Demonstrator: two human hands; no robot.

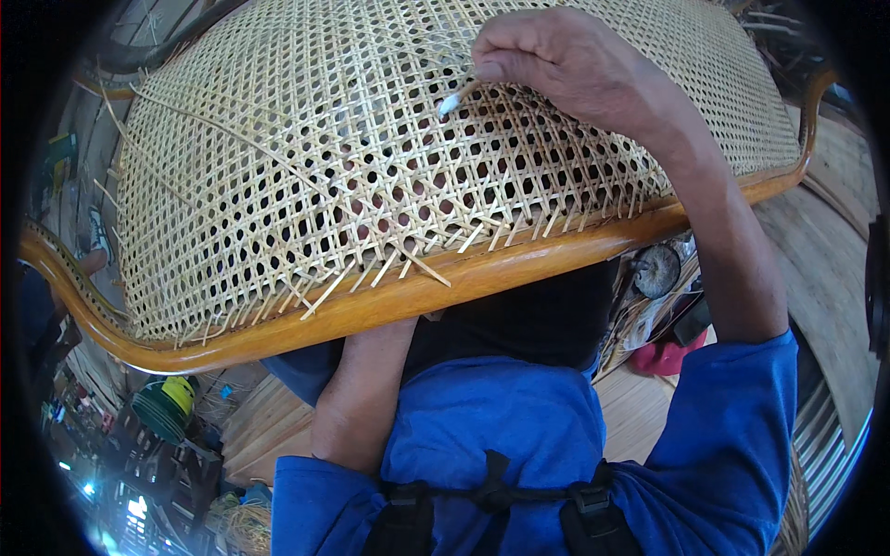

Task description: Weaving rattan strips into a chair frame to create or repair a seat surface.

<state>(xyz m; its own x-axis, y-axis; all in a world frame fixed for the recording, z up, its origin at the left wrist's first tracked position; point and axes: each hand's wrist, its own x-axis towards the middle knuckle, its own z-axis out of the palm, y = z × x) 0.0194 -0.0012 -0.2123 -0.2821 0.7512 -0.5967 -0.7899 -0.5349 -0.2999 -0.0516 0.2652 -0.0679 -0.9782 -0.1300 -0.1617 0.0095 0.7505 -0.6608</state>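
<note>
A woven cane panel with open holes is stretched across a curved, varnished wooden frame over my lap. My right hand is above the weave, its fingers pinched closed around a thin tan stick with a whitish-blue tip. That tip points down and left, close over the cane. My left forearm passes under the front rail. Only patches of skin show through the holes above it, so the left fingers are hidden. Loose cane ends stick out over the front rail.
Long loose strands lie across the panel's left part. A dark round bowl and a red object are to the right, below the frame. On the lower left are a green and yellow container and wooden boards.
</note>
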